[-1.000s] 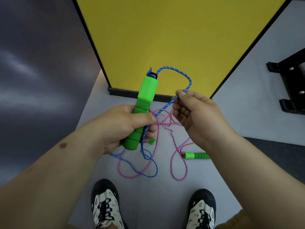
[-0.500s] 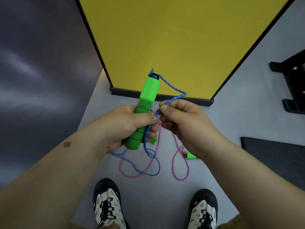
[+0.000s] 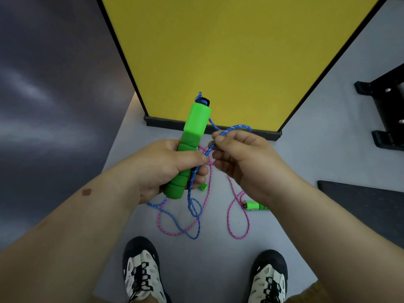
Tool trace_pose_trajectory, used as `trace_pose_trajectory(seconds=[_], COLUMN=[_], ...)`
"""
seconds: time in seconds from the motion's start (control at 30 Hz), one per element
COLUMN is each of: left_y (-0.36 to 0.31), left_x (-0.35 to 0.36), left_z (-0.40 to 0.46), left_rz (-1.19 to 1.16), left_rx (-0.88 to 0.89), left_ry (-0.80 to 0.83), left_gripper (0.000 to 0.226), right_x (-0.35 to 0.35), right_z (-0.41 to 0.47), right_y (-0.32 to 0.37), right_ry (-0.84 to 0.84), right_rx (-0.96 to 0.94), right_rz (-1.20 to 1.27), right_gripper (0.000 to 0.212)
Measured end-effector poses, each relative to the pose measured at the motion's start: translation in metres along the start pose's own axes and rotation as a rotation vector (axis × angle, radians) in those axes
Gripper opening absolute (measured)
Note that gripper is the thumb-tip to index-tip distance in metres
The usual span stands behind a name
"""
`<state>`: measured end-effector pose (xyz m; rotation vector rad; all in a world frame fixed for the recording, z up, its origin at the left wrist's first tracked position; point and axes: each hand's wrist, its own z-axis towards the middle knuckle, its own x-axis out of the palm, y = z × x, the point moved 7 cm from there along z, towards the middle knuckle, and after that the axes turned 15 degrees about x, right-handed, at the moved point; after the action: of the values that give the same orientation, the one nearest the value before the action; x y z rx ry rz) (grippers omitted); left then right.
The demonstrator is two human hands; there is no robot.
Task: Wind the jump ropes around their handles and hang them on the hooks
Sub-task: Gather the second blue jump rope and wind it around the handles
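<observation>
My left hand [image 3: 161, 167] grips a green foam jump-rope handle [image 3: 192, 136], held upright with its cap pointing away from me. A blue rope [image 3: 231, 129] leaves the handle's top and loops to my right hand [image 3: 247, 162], which pinches it between thumb and fingers just right of the handle. The blue rope then runs down past my left fingers to the floor. A pink rope [image 3: 238, 224] lies tangled with it on the floor, with a second green handle [image 3: 254, 206] partly hidden behind my right wrist. No hooks are in view.
A yellow panel [image 3: 218, 51] with a black frame stands on the grey floor straight ahead. A black metal rack foot [image 3: 387, 112] is at the right, a dark mat [image 3: 371, 204] below it. A dark wall fills the left. My two shoes [image 3: 142, 274] are at the bottom.
My right hand has drawn the blue loop in from the right toward the handle, so the loop above is much smaller. The left hand holds the handle steady.
</observation>
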<state>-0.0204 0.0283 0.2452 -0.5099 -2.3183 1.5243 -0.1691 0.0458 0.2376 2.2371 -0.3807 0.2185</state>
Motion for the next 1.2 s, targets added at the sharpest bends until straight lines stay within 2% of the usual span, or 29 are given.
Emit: trace_pose_trajectory(seconds=[0.13, 0.23, 0.57, 0.7, 0.9, 1.2], left_y=[0.000, 0.000, -0.003, -0.004, -0.003, -0.003], left_x=[0.000, 0.000, 0.002, 0.003, 0.001, 0.002], left_z=[0.000, 0.000, -0.001, -0.002, -0.001, -0.003], left_rz=[-0.004, -0.004, 0.005, 0.004, 0.000, 0.010], left_rx=[0.002, -0.004, 0.011, 0.018, 0.009, -0.004], left_ry=[-0.015, -0.014, 0.007, 0.003, -0.014, 0.019], left_gripper=[0.015, 0.017, 0.017, 0.008, 0.012, 0.009], right_x=[0.012, 0.008, -0.022, -0.011, 0.010, -0.017], right_z=[-0.003, -0.002, 0.001, 0.001, -0.002, 0.000], right_y=[-0.006, -0.002, 0.017, 0.010, -0.004, 0.015], right_ry=[0.073, 0.045, -0.112, -0.027, 0.093, -0.085], right_rx=[-0.008, -0.034, -0.080, -0.042, -0.014, -0.080], right_rz=[-0.099, -0.094, 0.171, 0.108, -0.064, 0.131], right_gripper=[0.011, 0.011, 0.004, 0.006, 0.009, 0.007])
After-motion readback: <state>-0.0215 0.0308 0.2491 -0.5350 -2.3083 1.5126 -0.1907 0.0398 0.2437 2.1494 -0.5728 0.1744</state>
